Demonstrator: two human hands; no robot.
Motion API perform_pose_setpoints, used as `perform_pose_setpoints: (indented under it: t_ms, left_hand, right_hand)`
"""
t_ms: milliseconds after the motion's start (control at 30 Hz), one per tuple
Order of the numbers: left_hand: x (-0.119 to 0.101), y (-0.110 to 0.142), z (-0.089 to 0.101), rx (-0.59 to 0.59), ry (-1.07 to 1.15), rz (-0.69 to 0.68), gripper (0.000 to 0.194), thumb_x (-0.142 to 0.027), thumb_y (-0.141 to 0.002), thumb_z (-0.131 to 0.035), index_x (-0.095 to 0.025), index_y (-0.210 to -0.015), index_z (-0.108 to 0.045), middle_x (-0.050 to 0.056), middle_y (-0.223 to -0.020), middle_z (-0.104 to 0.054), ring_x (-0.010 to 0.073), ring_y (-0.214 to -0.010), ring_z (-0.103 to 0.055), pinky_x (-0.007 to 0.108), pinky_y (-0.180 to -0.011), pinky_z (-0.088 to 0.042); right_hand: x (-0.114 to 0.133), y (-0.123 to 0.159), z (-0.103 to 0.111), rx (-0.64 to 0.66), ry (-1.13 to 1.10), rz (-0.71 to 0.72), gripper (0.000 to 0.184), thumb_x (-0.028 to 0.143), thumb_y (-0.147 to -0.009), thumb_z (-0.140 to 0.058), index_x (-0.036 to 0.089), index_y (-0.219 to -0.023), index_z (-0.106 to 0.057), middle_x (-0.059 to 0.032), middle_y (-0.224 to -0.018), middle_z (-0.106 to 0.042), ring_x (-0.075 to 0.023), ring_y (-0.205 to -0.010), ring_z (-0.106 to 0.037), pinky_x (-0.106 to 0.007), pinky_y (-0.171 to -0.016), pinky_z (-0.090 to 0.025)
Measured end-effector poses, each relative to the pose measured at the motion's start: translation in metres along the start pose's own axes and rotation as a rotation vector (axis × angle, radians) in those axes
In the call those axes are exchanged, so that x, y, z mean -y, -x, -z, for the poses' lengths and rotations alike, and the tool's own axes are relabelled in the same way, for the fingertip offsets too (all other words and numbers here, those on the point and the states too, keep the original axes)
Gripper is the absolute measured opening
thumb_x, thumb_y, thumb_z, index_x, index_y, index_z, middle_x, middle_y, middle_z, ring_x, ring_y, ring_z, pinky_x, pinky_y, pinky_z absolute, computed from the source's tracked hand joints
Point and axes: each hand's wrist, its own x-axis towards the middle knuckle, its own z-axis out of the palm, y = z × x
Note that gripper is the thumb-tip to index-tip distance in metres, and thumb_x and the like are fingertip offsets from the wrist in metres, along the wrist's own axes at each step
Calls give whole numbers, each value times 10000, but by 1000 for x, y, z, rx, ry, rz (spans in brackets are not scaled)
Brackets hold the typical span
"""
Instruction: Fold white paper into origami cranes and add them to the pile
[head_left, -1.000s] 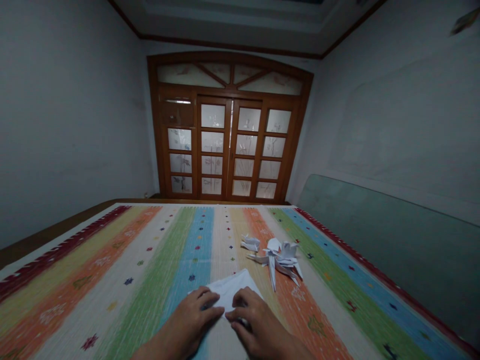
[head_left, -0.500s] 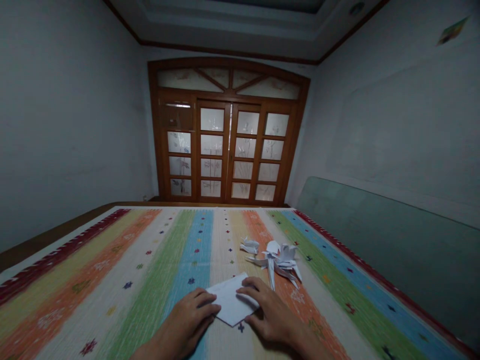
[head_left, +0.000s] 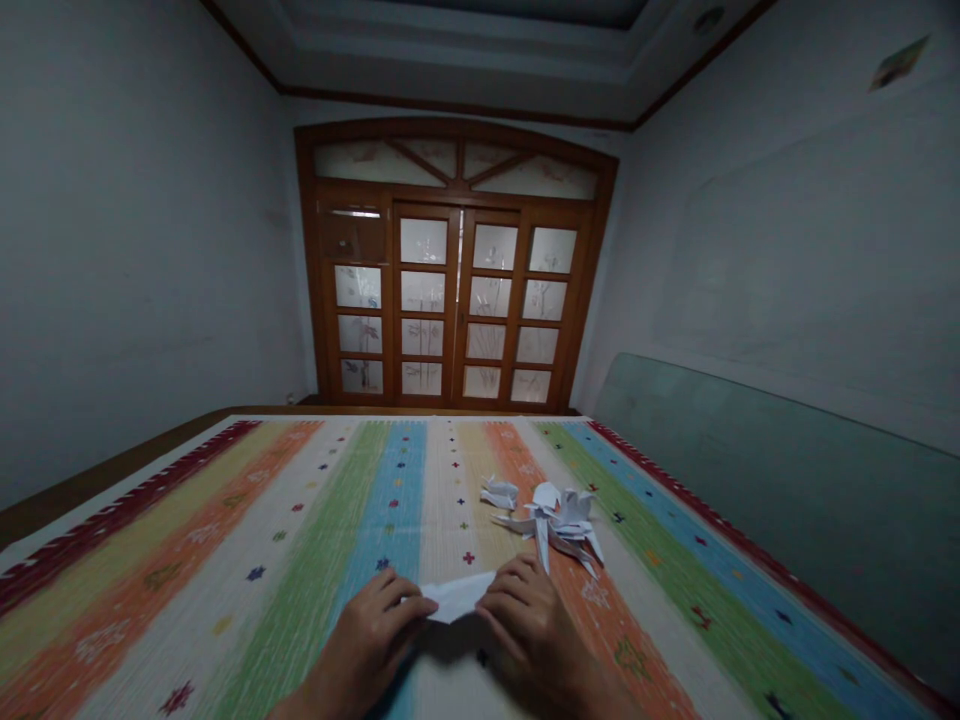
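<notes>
I log the left hand (head_left: 367,630) and right hand (head_left: 532,625) clamped on opposite ends of the folded paper (head_left: 457,597), its shadow suggesting it is held just above the striped mat (head_left: 180,590). The small paper figure (head_left: 500,492) and large paper figure (head_left: 556,520) lie beyond, out of the hands' way.

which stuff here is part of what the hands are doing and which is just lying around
In use: left hand, right hand, folded white paper held between them.

Lying around: paper figures, small folded paper, striped mat, wooden glass doors.
</notes>
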Motion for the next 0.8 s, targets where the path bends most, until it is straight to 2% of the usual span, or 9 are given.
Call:
perform_pose_setpoints:
  t_ms: [100, 200, 267, 333, 400, 500, 600, 733, 800]
  left_hand:
    - [-5, -2, 4, -94, 108, 66, 229, -153, -956, -535, -246, -1003, -739, 44, -890, -758, 208, -833, -694, 324, -805, -554]
    - [-11, -6, 9, -162, 218, 267, 171, -282, -944, -595, -238, -907, -756, 32, -809, -753, 186, -687, -667, 275, -678, -531]
    - [-15, -9, 10, -165, 322, 408, 195, -358, -922, -623, -228, -868, -759, 30, -785, -754, 184, -649, -661, 271, -653, -527]
    - [-16, -11, 10, -149, 469, 502, 229, -405, -905, -633, -214, -855, -750, 42, -817, -761, 207, -731, -698, 272, -683, -545]
    - [-16, -14, 9, -163, 599, 563, 266, -453, -872, -662, -200, -821, -727, 44, -816, -746, 221, -787, -706, 263, -682, -555]
    - [-14, -15, 3, -217, 718, 659, 375, -558, -780, -733, -188, -801, -678, 6, -724, -673, 161, -587, -619, 221, -497, -498]
    - [-9, -14, -2, -219, 855, 749, 514, -626, -694, -783, -195, -935, -641, -39, -695, -611, 95, -421, -482, 194, -354, -386]
    - [0, -8, -11, -87, 1005, 747, 659, -602, -661, -824, -216, -1133, -574, -81, -662, -560, 65, -379, -420, 167, -340, -313]
    - [4, -6, -15, -40, 1045, 737, 736, -595, -628, -849, -223, -1184, -542, -88, -663, -556, 59, -395, -413, 157, -359, -277]
  right_hand:
    - [4, 1, -2, -121, -60, -45, 129, 186, -959, -595, 225, -1074, -639, -28, -900, -719, -200, -849, -626, -360, -842, -453]
    - [1, 5, -9, -330, -132, -325, 408, 272, -898, -704, 251, -1280, -562, -73, -1156, -696, -239, -1048, -646, -372, -923, -490]
    - [-1, 7, -16, -421, -256, -546, 567, 335, -851, -756, 251, -1353, -508, -97, -1254, -654, -255, -1104, -643, -386, -954, -510]
    - [-3, 7, -22, -406, -468, -705, 661, 399, -810, -787, 243, -1377, -486, -105, -1238, -662, -265, -1098, -660, -391, -945, -537]
    - [-3, 6, -26, -337, -695, -799, 670, 455, -783, -803, 238, -1347, -515, -109, -1188, -692, -273, -1068, -683, -390, -909, -562]
    - [0, 2, -29, -268, -919, -851, 563, 524, -759, -813, 220, -1189, -614, -125, -1130, -731, -279, -1004, -709, -396, -883, -571]
    - [5, -2, -28, -229, -1025, -850, 521, 551, -748, -820, 205, -1099, -649, -127, -1082, -751, -282, -1000, -711, -400, -903, -558]
    - [7, -3, -26, -230, -1085, -891, 556, 591, -752, -804, 194, -1105, -641, -107, -1026, -755, -258, -927, -715, -365, -847, -564]
    - [5, -2, -26, -225, -1078, -942, 576, 624, -725, -809, 192, -1065, -638, -80, -931, -749, -231, -807, -703, -329, -736, -570]
